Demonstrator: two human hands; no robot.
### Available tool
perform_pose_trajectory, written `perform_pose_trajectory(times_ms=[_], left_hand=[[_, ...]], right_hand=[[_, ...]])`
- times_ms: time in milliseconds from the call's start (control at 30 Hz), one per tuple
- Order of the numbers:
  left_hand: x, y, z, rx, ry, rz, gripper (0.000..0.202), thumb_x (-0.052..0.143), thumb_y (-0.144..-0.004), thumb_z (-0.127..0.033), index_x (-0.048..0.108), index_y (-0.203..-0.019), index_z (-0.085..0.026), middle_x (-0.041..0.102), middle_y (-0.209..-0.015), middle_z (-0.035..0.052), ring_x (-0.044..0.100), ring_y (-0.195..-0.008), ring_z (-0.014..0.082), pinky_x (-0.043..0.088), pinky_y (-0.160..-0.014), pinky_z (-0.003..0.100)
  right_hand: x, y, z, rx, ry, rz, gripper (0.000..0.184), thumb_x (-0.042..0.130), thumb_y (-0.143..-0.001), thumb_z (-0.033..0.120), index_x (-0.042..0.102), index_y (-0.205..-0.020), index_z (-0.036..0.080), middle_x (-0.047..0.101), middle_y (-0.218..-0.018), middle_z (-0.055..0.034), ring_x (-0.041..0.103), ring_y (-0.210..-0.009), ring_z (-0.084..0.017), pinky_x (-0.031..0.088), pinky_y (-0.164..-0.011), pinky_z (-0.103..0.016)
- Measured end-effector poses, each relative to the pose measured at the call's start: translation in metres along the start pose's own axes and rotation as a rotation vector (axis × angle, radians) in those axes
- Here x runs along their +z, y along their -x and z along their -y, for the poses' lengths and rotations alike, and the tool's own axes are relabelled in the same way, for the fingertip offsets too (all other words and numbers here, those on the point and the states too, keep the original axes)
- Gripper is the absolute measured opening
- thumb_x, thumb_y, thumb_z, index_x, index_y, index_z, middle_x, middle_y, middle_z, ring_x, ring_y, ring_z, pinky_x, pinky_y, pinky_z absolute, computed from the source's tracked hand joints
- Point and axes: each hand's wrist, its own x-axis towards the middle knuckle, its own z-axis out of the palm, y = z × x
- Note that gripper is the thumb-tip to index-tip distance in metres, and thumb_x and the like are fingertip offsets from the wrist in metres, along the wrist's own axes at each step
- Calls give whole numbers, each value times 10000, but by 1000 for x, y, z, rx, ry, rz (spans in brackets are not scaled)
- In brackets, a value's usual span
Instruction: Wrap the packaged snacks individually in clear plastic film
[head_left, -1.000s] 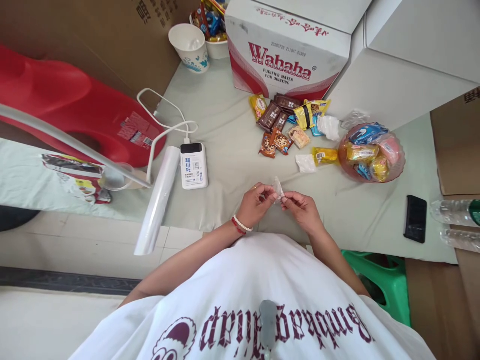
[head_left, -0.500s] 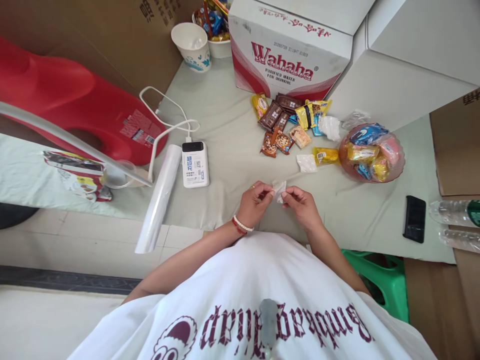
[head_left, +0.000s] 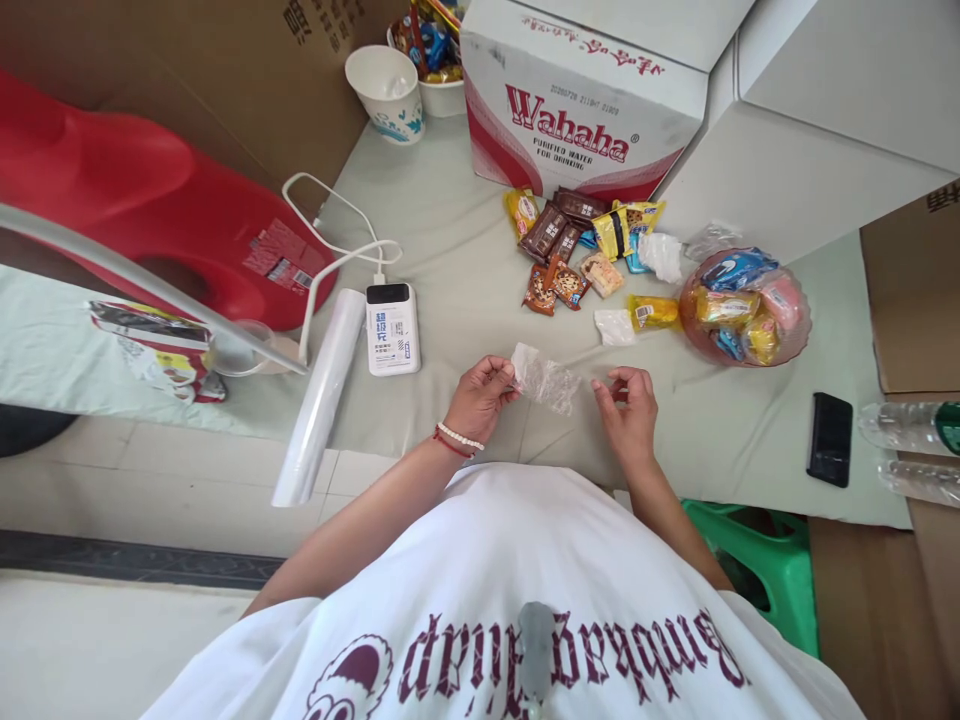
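Pinched in my left hand (head_left: 481, 396) is a crumpled, see-through plastic wrapper (head_left: 549, 382), spread out to the right over the table's front part. My right hand (head_left: 628, 408) is just right of the wrapper's free end, apart from it, fingers loosely curled with a gap between thumb and forefinger. Beyond the hands lie wrapped snacks: brown bars (head_left: 545, 232), cookie packs (head_left: 568, 286), a pale nougat-like piece (head_left: 602, 273) and a yellow packet (head_left: 654, 312). A white tissue-like piece (head_left: 615, 327) touches the yellow packet's left end.
A pink see-through bowl (head_left: 799, 330) of wrapped snacks stands right, with a black phone (head_left: 830, 440) nearer. Left are a power bank (head_left: 393, 335) with a white cable, a clear film roll (head_left: 319, 400) and a red jug (head_left: 150, 190). Behind are a paper cup (head_left: 390, 95) and a Wahaha carton (head_left: 577, 110).
My hands have moved apart. The wrapper, bunched between both hands before, now hangs spread out from my left hand alone; my right hand has let go and shifted right.
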Motion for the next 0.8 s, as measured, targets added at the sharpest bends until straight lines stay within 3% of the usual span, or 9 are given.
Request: perform_pose_trajectory(times_ms=[33, 100, 167, 233, 400, 467, 633, 800], left_hand=[[2, -1, 0, 19, -26, 2, 467, 902, -664, -522, 612, -805, -183, 617, -708, -36, 578, -660, 93, 494, -648, 227], [4, -1, 1, 54, -80, 13, 455, 884, -683, -538, 626, -796, -181, 630, -708, -31, 577, -647, 96, 490, -655, 239], [6, -1, 3, 92, -142, 32, 427, 861, -714, -540, 644, -795, -181, 633, -708, -28, 573, -643, 101, 484, -661, 252], [6, 0, 5, 121, -183, 51, 401, 833, -750, -540, 664, -799, -180, 640, -711, -22, 575, -654, 110, 483, -678, 265], [2, 5, 8, 122, -182, 55, 397, 866, -719, -507, 720, -881, -175, 713, -820, 17, 627, -757, 146, 507, -766, 299], [0, 6, 8, 132, -233, 41, 372, 900, -681, -454, 735, -861, -173, 719, -830, 21, 634, -777, 153, 509, -787, 304], [-1, 6, 3, 197, -332, 35, 294, 832, -753, -473, 750, -777, -192, 687, -789, 14, 619, -765, 159, 499, -774, 307], [3, 7, -1, 215, -329, 90, 293, 846, -742, -454, 731, -763, -185, 682, -810, 25, 617, -787, 160, 493, -784, 306]], right_hand=[[1, 1, 6, -89, 49, 12, 216, 698, -890, 449, 659, -944, 244, 635, -956, -40, 567, -821, -180, 518, -797, -344], [7, 2, 18, -199, 39, 167, 166, 637, -945, 414, 676, -935, 254, 645, -928, -45, 578, -809, -182, 514, -800, -345], [19, 3, 28, -218, -27, 344, 168, 658, -935, 428, 698, -969, 268, 665, -946, -49, 604, -822, -187, 521, -774, -334], [34, 2, 33, -185, -81, 408, 200, 692, -906, 459, 712, -981, 275, 682, -961, -49, 620, -824, -191, 528, -756, -328], [58, 0, 29, -70, -118, 370, 224, 654, -918, 479, 724, -906, 266, 702, -872, -27, 622, -761, -181, 530, -748, -322], [59, -1, 27, -31, -144, 384, 221, 674, -897, 477, 725, -906, 262, 708, -877, -21, 622, -753, -177, 525, -740, -316], [55, -2, 32, 146, -316, 460, 291, 728, -836, 539, 706, -905, 257, 700, -850, -7, 616, -748, -170, 503, -701, -296], [55, -5, 33, 158, -352, 414, 331, 770, -790, 560, 678, -834, 245, 665, -811, 0, 573, -722, -155, 481, -688, -286]])
